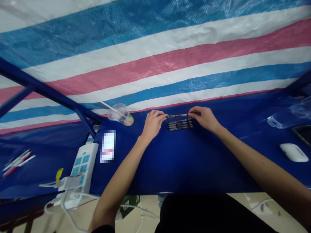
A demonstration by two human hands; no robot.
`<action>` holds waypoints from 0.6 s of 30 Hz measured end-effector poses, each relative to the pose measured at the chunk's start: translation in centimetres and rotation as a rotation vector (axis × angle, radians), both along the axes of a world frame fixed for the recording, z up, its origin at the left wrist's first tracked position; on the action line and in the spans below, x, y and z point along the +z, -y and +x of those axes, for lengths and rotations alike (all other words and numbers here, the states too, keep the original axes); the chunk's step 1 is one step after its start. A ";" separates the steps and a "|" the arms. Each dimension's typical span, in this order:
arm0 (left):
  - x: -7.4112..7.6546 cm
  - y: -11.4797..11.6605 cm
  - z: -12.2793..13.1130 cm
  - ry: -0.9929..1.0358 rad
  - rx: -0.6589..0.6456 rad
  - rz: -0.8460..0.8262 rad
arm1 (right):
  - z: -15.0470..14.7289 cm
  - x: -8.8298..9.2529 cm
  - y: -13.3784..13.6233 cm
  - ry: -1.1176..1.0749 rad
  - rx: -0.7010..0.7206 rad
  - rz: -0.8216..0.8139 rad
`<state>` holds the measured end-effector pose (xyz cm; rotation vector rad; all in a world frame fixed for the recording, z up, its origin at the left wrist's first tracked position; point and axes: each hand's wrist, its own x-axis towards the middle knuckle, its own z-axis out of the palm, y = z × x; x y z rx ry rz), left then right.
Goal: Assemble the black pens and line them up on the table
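A slim black pen (177, 115) lies level across the gap between my hands, held up just above the table. My left hand (154, 123) pinches its left end, and my right hand (202, 118) grips the right end. Just below the held pen, several similar black pens (180, 125) lie side by side on the blue table cover (175, 161). They are parallel and close together, and neither hand touches them.
A clear plastic cup with a straw (120, 115) stands left of my left hand. Farther left are a white power strip (84, 165), a pixelated card (108, 146) and loose pens (17, 163). A white computer mouse (293, 152) and clear plastic (289, 113) lie right.
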<state>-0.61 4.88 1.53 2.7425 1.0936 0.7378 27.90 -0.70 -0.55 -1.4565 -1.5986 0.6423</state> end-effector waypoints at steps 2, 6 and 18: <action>-0.4 -0.6 -0.1 -0.039 -0.006 -0.002 | -0.1 -0.6 -0.9 0.076 0.002 0.017; -1.6 -0.9 -0.1 -0.071 0.007 -0.015 | -0.1 -1.7 -1.9 0.206 -0.020 0.067; -2.5 0.2 0.1 -0.096 0.000 -0.098 | 0.8 -3.3 -2.0 0.353 0.094 0.087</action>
